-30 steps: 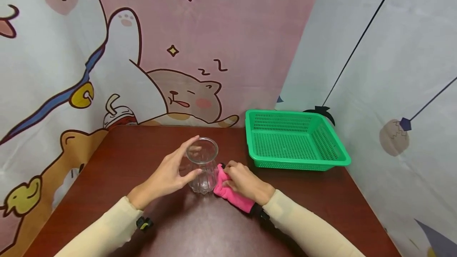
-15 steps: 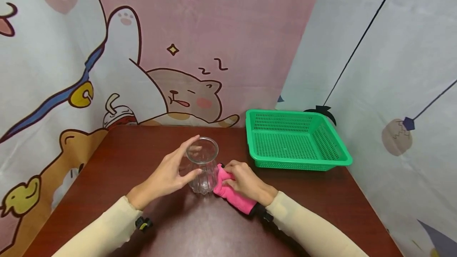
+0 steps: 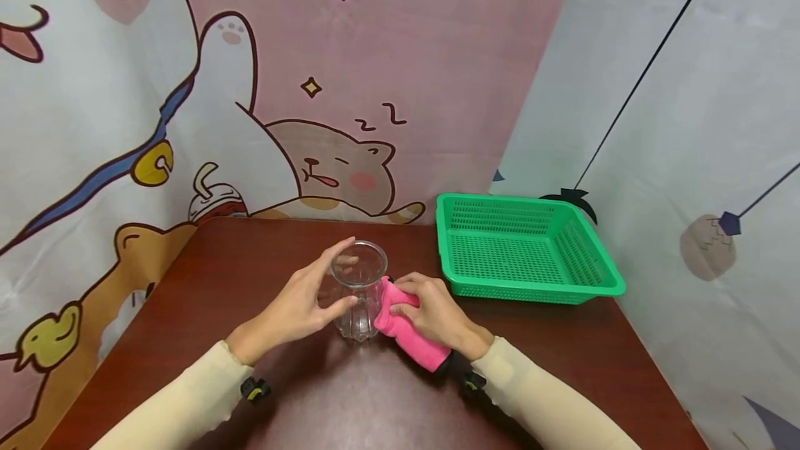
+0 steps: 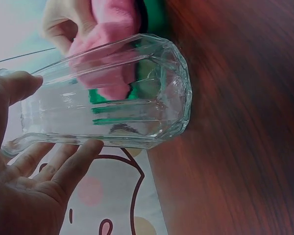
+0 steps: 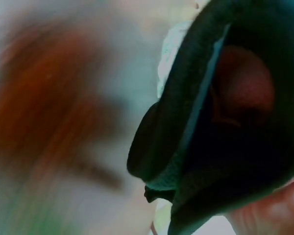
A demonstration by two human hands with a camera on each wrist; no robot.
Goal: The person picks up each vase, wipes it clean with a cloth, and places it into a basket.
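In the head view a clear glass vase (image 3: 359, 297) with a ribbed body and a round rim stands upright on the brown table. My left hand (image 3: 301, 304) holds it from the left, thumb on the near side and fingers behind. Seen from the left wrist, the thumb and fingers lie on opposite sides of the glass (image 4: 112, 98). A pink cloth (image 3: 415, 346) with dark edging is pinched in my right hand (image 3: 440, 311), against or very near the vase's right side. Dark folds of cloth (image 5: 186, 112) fill much of the right wrist view and partly hide the fingers.
A green perforated plastic basket (image 3: 528, 248) sits at the back right of the table (image 3: 250, 255). Behind the table hangs a cartoon-print backdrop (image 3: 450, 89), and another printed sheet (image 3: 662, 158) borders the right side.
My right hand and the pink cloth have risen slightly along the vase's right side. The left hand and vase stay in place, while the head view has shifted a little.
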